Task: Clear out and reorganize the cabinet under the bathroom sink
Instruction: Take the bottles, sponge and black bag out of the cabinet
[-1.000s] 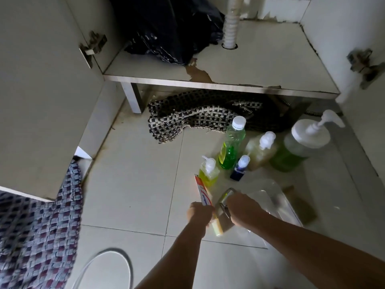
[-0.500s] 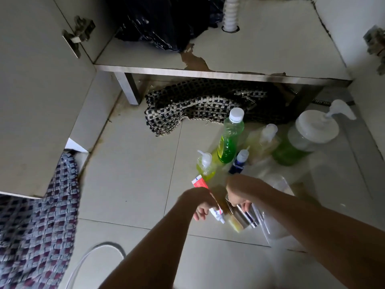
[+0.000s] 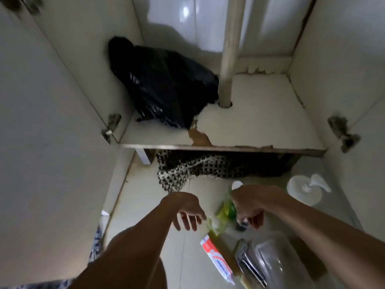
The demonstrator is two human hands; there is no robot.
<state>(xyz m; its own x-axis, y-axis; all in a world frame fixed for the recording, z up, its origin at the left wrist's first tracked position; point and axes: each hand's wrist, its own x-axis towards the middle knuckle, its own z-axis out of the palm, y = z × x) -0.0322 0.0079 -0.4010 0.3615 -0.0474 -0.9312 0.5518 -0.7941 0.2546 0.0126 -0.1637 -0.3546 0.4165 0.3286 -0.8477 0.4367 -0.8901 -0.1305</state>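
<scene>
A: Although the cabinet is mostly cleared, the black plastic bag (image 3: 166, 88) sits at the upper middle of the frame, on the cabinet floor (image 3: 260, 126) against the left wall, beside the drain pipe (image 3: 228, 59).

B: And the hands?

A: Both hang low in the frame over the tiled floor (image 3: 145, 195). The left hand (image 3: 185, 209) has its fingers (image 3: 187, 223) spread and relaxed, holding nothing. The right hand (image 3: 248, 207) has its fingers loosely curled downward; I see nothing in them, though motion blur makes that hard to settle.

B: What lies under them?

A: Just below the left hand is the toothpaste tube (image 3: 217, 261), flat on the tiles. Right of it are a shiny metal piece (image 3: 249, 261) and a clear plastic container (image 3: 277, 265). Green bottles (image 3: 226, 211) stand between the hands, blurred, and a white pump dispenser (image 3: 308, 188) stands at the right.

B: What could go wrong?

A: My guess is the bag comes out next. A reach forward would pass over the bottles, and a wrist could tip them. The cabinet floor's front edge is chipped (image 3: 200, 138), so thin plastic dragged across it might snag and tear. The checkered mat (image 3: 187, 170) under the cabinet is bunched and could catch anything slid across the tiles.
</scene>
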